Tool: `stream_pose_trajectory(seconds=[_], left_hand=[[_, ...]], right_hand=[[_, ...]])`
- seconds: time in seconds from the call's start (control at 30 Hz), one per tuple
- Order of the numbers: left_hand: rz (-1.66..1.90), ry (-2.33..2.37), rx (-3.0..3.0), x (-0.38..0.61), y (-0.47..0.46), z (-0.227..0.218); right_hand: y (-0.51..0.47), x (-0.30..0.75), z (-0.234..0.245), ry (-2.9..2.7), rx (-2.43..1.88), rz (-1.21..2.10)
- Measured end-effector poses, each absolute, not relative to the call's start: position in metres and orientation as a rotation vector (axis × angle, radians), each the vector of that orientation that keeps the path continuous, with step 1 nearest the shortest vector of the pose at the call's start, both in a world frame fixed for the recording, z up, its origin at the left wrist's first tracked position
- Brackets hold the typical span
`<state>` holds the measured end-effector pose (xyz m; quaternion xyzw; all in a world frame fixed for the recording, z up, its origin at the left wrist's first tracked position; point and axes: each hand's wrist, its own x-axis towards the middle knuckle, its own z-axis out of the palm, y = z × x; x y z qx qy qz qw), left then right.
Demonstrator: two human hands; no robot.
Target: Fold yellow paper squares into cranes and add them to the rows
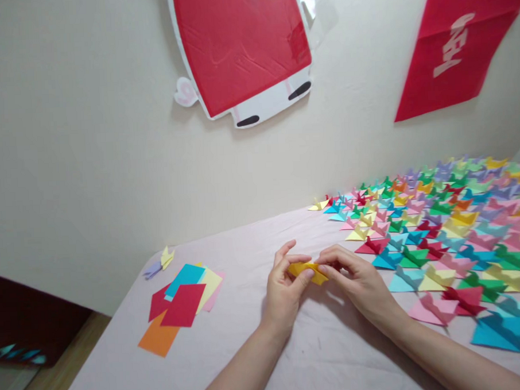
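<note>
A small folded piece of yellow paper (307, 271) is pinched between both my hands over a pale pink tabletop (232, 345). My left hand (285, 289) grips its left end with thumb and fingers closed on it. My right hand (354, 277) holds the right end, fingertips pressed onto the fold. Both forearms reach in from the bottom edge.
A loose pile of flat coloured paper squares (182, 305) lies to the left, with two small folded pieces (162, 262) behind it. Several folded paper shapes in rows (438, 233) cover the table's right side. Red banners (242, 43) hang on the wall. The table's left edge drops to a wooden floor (56, 376).
</note>
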<state>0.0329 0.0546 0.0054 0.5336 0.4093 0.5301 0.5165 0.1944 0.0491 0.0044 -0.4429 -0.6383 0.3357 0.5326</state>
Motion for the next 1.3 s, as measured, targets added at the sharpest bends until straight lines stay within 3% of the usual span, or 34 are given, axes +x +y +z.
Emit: stream_pose_trajectory(seconds=[1.3], left_hand=[[1.454, 1.177, 1.458, 0.0281, 0.0570, 0.0001]], right_hand=[[0.0481, 0.1925, 0.0020, -1.449, -1.051, 0.737]])
